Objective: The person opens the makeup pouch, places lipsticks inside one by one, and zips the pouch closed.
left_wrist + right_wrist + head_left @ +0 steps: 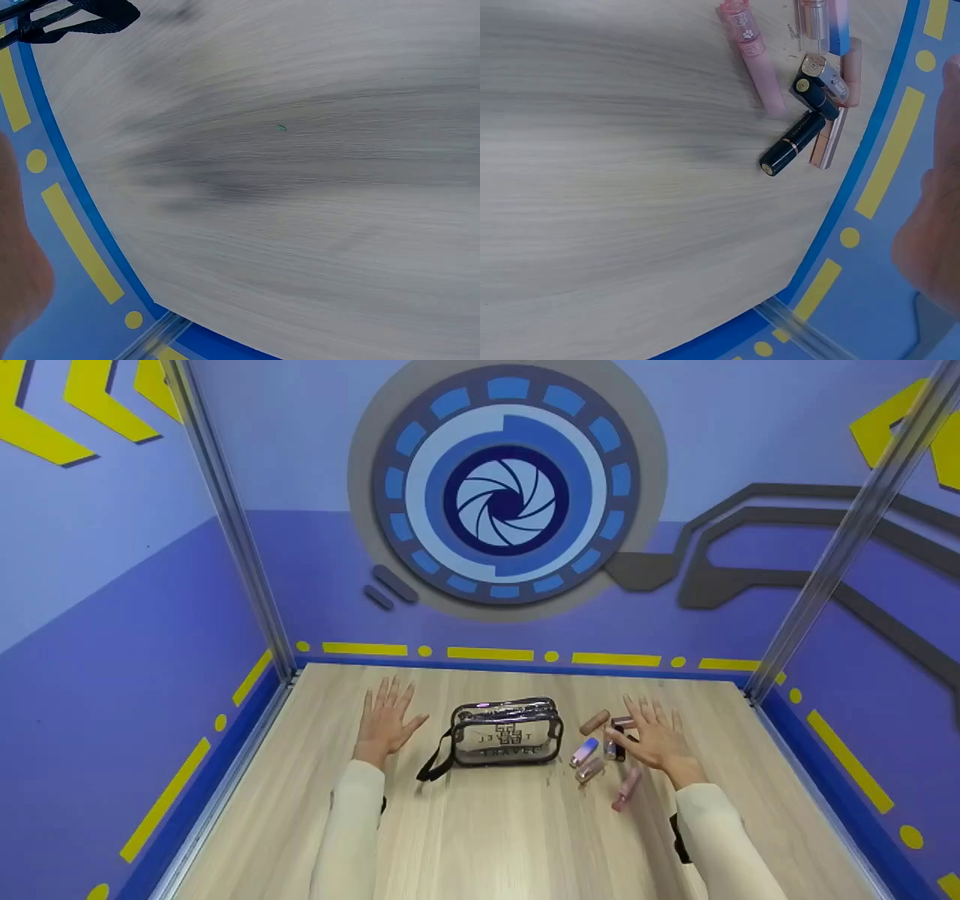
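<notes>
While our left hand (384,725) and right hand (654,740) are spread, released, the right partly hides dark tubes (792,144) in head view.

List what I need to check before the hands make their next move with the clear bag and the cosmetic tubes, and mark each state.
1. Left hand free: ok, fingers spread, holding nothing.
2. Right hand free: ok, fingers spread, holding nothing, beside the cosmetic tubes.
3. Clear bag on the table between the hands: ok.
4. Bag's zipper open: cannot tell, too small to make out.
5. Tubes lying singly: not ok, several are bunched, including both black tubes.
6. Pink tube apart from that bunch: ok, a strip of bare table shows between.
</notes>
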`<state>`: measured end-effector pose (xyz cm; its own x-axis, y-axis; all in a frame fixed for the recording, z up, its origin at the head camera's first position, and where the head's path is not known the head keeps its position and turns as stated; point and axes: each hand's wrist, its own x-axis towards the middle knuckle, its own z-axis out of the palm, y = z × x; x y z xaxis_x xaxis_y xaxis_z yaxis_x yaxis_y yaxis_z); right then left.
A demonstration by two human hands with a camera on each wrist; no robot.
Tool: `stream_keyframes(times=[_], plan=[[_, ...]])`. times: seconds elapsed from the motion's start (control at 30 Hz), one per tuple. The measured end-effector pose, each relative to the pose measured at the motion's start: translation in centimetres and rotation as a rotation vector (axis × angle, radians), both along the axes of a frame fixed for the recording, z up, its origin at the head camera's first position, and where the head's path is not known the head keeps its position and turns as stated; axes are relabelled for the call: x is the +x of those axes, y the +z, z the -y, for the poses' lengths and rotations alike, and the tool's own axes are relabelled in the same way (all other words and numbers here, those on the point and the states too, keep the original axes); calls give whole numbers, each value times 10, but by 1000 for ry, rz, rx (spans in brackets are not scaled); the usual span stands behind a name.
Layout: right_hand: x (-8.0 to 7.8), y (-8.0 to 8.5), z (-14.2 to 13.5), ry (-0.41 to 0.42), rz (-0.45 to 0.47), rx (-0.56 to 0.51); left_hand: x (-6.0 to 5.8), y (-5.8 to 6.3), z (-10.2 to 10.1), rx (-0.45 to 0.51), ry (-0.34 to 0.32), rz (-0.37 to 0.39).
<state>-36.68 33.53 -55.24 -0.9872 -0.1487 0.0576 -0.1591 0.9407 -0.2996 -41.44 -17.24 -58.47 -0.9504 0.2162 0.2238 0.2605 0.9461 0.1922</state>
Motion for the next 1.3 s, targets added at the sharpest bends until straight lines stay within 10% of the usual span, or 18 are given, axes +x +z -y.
stream_keyframes(times=[0.3,0.57,0.83,1.3], plan=[[-5,7,14,21,32,-65,6,-5,3,-30,37,95],[-12,13,35,55,14,-124,10,3,-9,139,-22,157],[-16,15,59,95,30,-222,18,8,-24,368,-86,392],[-22,13,107,156,-193,-363,26,-12,-27,725,-71,627]])
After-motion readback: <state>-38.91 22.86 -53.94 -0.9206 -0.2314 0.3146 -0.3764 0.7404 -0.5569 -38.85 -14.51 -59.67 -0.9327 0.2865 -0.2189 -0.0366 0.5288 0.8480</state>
